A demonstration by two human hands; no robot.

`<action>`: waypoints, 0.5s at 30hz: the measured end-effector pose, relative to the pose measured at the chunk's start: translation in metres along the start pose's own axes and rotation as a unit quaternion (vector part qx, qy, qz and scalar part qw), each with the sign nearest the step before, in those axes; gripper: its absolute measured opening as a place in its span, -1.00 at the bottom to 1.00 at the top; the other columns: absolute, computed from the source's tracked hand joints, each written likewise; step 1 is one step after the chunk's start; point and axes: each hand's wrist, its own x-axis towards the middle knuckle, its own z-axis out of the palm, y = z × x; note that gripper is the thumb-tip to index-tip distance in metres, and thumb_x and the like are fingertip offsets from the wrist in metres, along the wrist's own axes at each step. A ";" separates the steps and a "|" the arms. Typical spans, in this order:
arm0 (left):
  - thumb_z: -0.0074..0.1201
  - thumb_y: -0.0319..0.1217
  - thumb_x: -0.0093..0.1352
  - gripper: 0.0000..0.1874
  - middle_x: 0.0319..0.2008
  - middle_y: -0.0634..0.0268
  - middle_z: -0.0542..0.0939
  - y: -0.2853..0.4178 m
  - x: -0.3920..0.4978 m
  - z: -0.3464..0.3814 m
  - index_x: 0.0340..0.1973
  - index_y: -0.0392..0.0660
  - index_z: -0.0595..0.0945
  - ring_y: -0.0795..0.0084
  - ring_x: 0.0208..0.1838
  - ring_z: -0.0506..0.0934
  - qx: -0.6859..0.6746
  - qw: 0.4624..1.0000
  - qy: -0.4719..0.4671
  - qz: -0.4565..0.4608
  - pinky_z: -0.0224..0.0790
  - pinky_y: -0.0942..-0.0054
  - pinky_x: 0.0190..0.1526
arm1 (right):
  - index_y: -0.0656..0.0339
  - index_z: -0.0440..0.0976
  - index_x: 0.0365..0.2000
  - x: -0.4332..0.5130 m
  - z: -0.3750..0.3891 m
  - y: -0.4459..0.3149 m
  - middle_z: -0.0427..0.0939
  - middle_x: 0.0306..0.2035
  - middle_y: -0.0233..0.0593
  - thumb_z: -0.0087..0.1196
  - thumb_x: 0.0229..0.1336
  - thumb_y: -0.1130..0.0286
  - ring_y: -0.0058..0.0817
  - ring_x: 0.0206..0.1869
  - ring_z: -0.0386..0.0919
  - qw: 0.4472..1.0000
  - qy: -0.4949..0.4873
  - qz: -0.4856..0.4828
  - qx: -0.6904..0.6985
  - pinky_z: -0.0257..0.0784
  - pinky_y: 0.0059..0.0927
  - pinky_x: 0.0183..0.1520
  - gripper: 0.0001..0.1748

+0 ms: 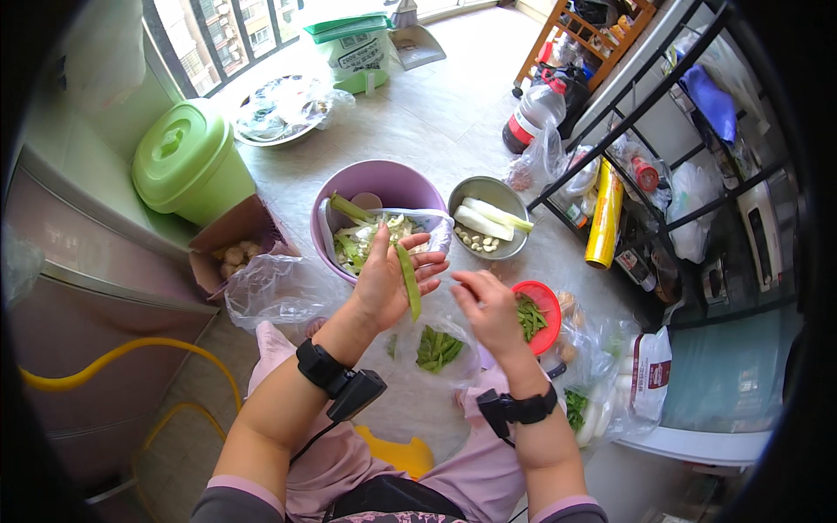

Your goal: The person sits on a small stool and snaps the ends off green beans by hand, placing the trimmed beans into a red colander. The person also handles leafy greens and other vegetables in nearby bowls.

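A flat green bean pod (409, 281) lies across the palm and fingers of my left hand (386, 281), which holds it over the near rim of a purple bucket (379, 175). The bucket has a plastic bag liner with vegetable scraps (353, 245) inside. To the right, my right hand (487, 304) is half curled, thumb and forefinger slightly apart, with nothing visible between them. Just beyond it, a red plastic bowl (552, 307) holds cut green pods. Below and between my hands, a clear plastic bag (405, 346) contains more flat green pods (438, 350).
A metal basin (516, 252) with peeled white vegetables and garlic cloves stands right of the bucket. A black metal rack (628, 124) is at right. A cardboard box (203, 261) and a green lidded bucket (189, 157) stand left. A knife handle (557, 371) shows beside the red bowl.
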 end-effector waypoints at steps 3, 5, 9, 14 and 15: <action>-0.54 0.21 0.33 -0.27 -0.25 0.14 0.48 -0.010 0.003 0.002 -0.01 -0.21 0.35 0.33 -0.19 0.43 0.034 0.999 -0.014 -0.008 0.28 0.40 -0.11 | 0.27 0.45 -0.28 0.015 0.021 -0.026 0.44 -0.44 -0.19 0.10 -0.03 0.47 -0.41 -0.47 0.46 0.998 0.026 -0.009 0.055 0.38 -0.47 -0.40 -0.78; -0.56 0.21 0.33 -0.26 -0.29 0.19 0.47 -0.016 0.005 0.002 -0.02 -0.22 0.36 0.36 -0.25 0.41 0.011 1.000 -0.021 -0.013 0.27 0.41 -0.12 | 0.25 0.43 -0.28 0.018 0.023 -0.034 0.41 -0.45 -0.21 0.14 -0.06 0.45 -0.43 -0.48 0.45 0.997 0.023 -0.020 0.064 0.37 -0.49 -0.40 -0.74; -0.42 0.18 0.33 -0.32 -0.33 0.20 0.46 -0.003 0.013 -0.005 -0.07 -0.21 0.36 0.40 -0.27 0.37 -0.028 0.995 0.088 0.045 0.26 0.44 -0.11 | 0.23 0.35 -0.28 0.015 0.030 -0.037 0.39 -0.40 -0.18 0.18 -0.17 0.42 -0.31 -0.38 0.45 0.991 -0.001 -0.126 -0.045 0.39 -0.38 -0.35 -0.64; -0.28 0.07 0.36 -0.47 -0.38 0.30 0.38 0.006 0.009 -0.011 -0.09 -0.16 0.39 0.54 -0.30 0.30 -0.032 0.988 0.139 0.061 0.15 0.55 -0.31 | 0.24 0.35 -0.32 0.018 0.042 -0.029 0.41 -0.43 -0.16 0.08 -0.17 0.52 -0.26 -0.37 0.46 0.977 0.000 -0.180 -0.111 0.40 -0.30 -0.32 -0.72; -0.26 0.01 0.37 -0.52 -0.39 0.31 0.37 0.005 0.007 -0.011 -0.11 -0.16 0.40 0.55 -0.31 0.29 -0.024 0.987 0.138 0.080 0.15 0.56 -0.31 | 0.25 0.35 -0.33 0.020 0.043 -0.028 0.41 -0.43 -0.16 0.07 -0.16 0.54 -0.26 -0.37 0.46 0.977 0.028 -0.192 -0.091 0.40 -0.31 -0.32 -0.73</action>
